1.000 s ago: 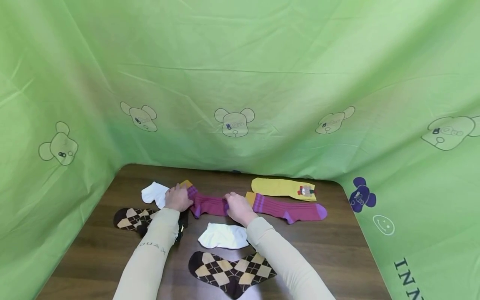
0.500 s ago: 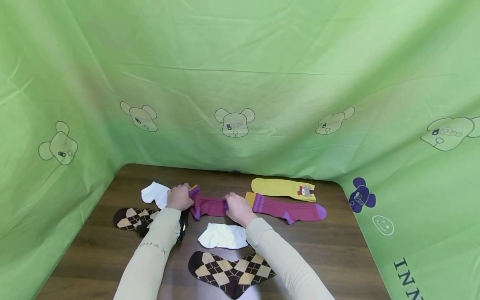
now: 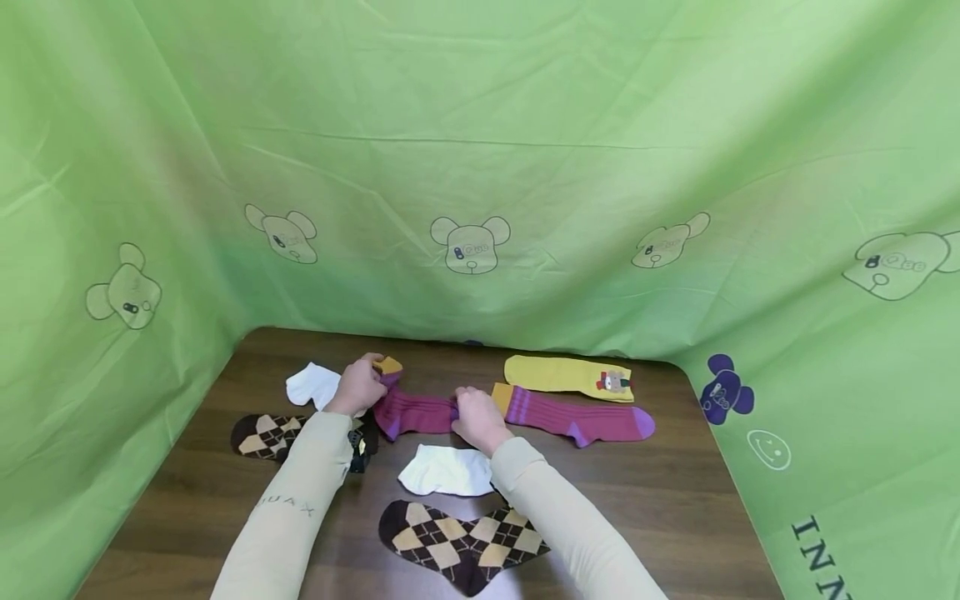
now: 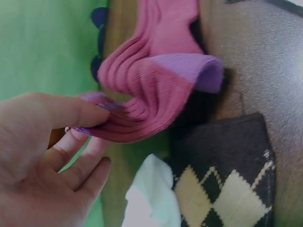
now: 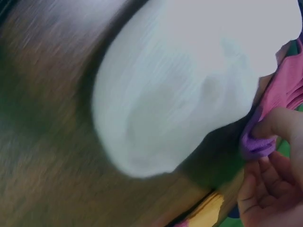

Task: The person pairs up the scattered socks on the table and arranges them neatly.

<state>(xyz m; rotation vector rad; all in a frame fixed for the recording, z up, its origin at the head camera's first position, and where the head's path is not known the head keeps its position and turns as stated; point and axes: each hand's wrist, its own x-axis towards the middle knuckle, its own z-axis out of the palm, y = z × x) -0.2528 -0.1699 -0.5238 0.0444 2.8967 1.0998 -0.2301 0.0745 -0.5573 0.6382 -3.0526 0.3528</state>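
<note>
A magenta ribbed sock (image 3: 422, 415) with purple heel and toe and an orange cuff lies between both hands. My left hand (image 3: 360, 386) pinches it near the cuff between thumb and fingers; in the left wrist view that end of the sock (image 4: 142, 106) curves up, bunched, off the table. At the other end my right hand (image 3: 478, 419) pinches the purple toe (image 5: 255, 146). A matching magenta sock (image 3: 551, 414) lies flat just right of the right hand. Beside the left hand is a white ankle sock (image 3: 311, 386), partly covered by the wrist.
Nearer the body lie another white sock (image 3: 447, 471) and a brown argyle sock (image 3: 465, 542). A second argyle sock (image 3: 266, 437) is partly under the left forearm. A yellow sock (image 3: 566, 374) lies along the back edge of the wooden table (image 3: 667, 500). Green cloth (image 3: 480, 167) hangs behind.
My left hand has raised the cuff end of the magenta sock and turned it, so the orange cuff now shows at its fingertips. The right hand has stayed at the toe.
</note>
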